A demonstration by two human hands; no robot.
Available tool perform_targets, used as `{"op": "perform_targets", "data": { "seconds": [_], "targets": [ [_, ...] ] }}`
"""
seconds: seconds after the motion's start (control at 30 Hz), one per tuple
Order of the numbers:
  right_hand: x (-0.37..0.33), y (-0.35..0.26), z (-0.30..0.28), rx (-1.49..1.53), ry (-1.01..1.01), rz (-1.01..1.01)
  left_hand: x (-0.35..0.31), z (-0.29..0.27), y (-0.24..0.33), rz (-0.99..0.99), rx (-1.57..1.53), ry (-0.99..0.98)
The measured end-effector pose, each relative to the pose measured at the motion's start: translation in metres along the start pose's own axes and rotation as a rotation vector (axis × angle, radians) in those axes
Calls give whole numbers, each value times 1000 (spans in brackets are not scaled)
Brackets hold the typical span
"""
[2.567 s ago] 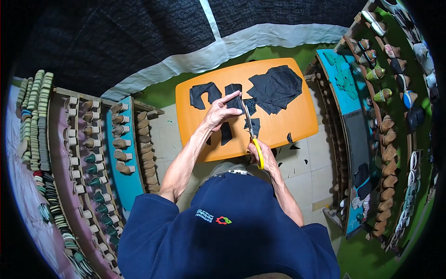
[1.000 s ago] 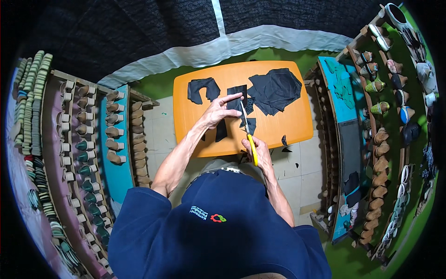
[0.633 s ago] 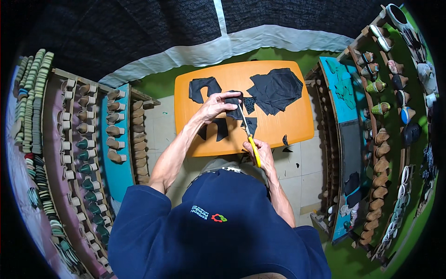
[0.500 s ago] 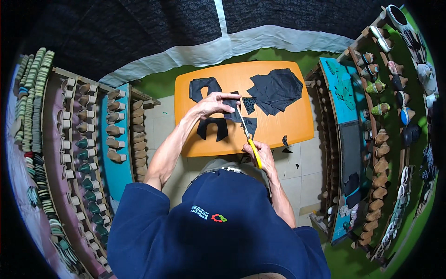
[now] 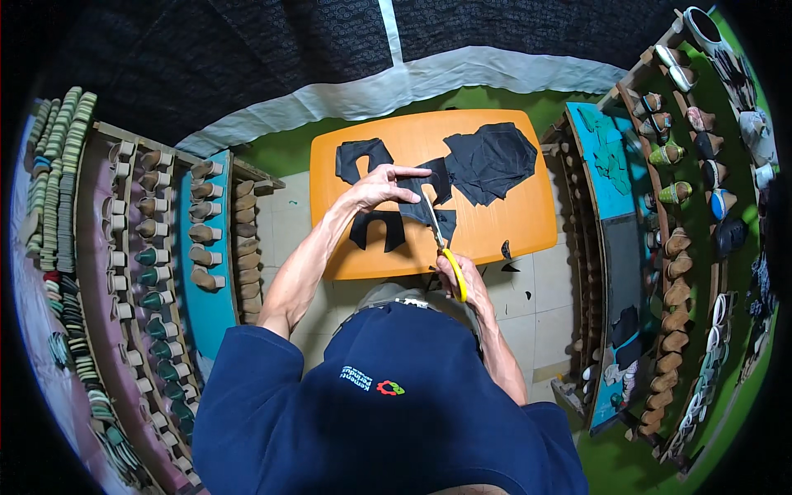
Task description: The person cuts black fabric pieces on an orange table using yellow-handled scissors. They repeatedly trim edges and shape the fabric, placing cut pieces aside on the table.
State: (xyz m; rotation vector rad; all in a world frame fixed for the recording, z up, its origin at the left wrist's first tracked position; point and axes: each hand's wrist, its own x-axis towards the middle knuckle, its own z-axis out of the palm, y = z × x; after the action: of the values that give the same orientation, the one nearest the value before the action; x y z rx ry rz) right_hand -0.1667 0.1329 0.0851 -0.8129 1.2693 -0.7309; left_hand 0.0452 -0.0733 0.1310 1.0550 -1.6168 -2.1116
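Observation:
My right hand (image 5: 475,285) is closed around the yellow handles of a pair of scissors (image 5: 458,276). The narrow metal blades point away from me and reach a black sheet piece (image 5: 438,181), perhaps fabric or leather. Fingers of my left hand (image 5: 385,187) pinch this piece from its left side, above the table. A curved gap shows in the piece near the blade tips. Below my left hand lies a black arch-shaped cutout (image 5: 386,221), and another curved black cutout (image 5: 353,155) lies beyond it.
An orange table (image 5: 503,223) carries a heap of black pieces (image 5: 492,161) at its far right. A small black scrap (image 5: 506,248) lies by its right edge; more scraps are on the tiled floor. Racks of shoe forms (image 5: 206,223) and shoes (image 5: 676,195) line both sides.
The part of the black piece right of the blades, which showed a speckled surface, now looks plain black and broader. The scissors have shifted slightly toward me.

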Motion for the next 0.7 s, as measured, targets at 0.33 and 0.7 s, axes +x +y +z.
{"op": "perform_targets", "data": {
  "seconds": [0.33, 0.7],
  "targets": [
    [2, -1, 3, 63, -73, -40, 1, 7, -10, 23, -56, -17],
    [0, -11, 5, 45, -8, -24, -2, 16, -7, -24, -42, -7]
  ]
}}
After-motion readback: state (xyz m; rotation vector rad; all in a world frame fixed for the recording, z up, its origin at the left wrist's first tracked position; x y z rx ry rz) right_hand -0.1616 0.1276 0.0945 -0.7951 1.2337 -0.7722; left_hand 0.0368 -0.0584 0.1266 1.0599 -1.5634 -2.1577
